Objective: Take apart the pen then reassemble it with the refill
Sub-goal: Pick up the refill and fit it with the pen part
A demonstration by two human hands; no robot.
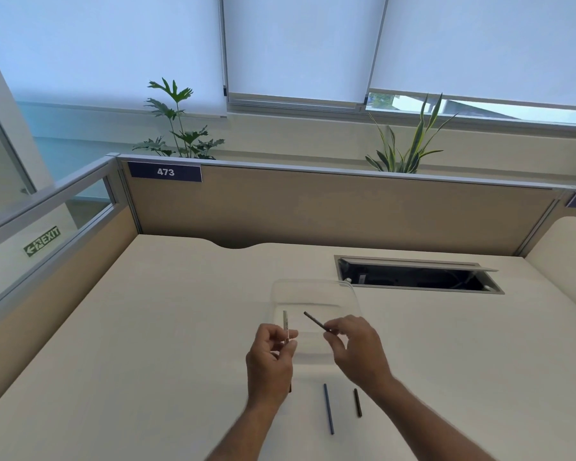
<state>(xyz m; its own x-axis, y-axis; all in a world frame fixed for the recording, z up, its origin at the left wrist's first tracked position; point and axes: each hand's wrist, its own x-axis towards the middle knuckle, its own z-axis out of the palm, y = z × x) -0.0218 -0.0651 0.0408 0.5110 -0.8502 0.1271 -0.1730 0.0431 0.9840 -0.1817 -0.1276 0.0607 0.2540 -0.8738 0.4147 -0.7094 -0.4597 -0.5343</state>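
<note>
1. The left hand (270, 352) pinches a pale pen barrel (285, 324) upright; the right hand (353, 344) pinches a dark thin piece (315, 322), both held above the counter (147, 327).
2. A blue refill (328, 408) and a short dark part (357, 402) lie nearer.
3. All seem light, stiff and slender; best gripped mid-length.

We see a smooth, matt cream laminate desk (147, 327) with a clear glossy plastic tray (313, 287) on it. The thin white pen barrel (285, 322) looks like plastic, as do the slim dark rod (315, 321) and the matt blue refill (329, 409) nearer us.
</note>
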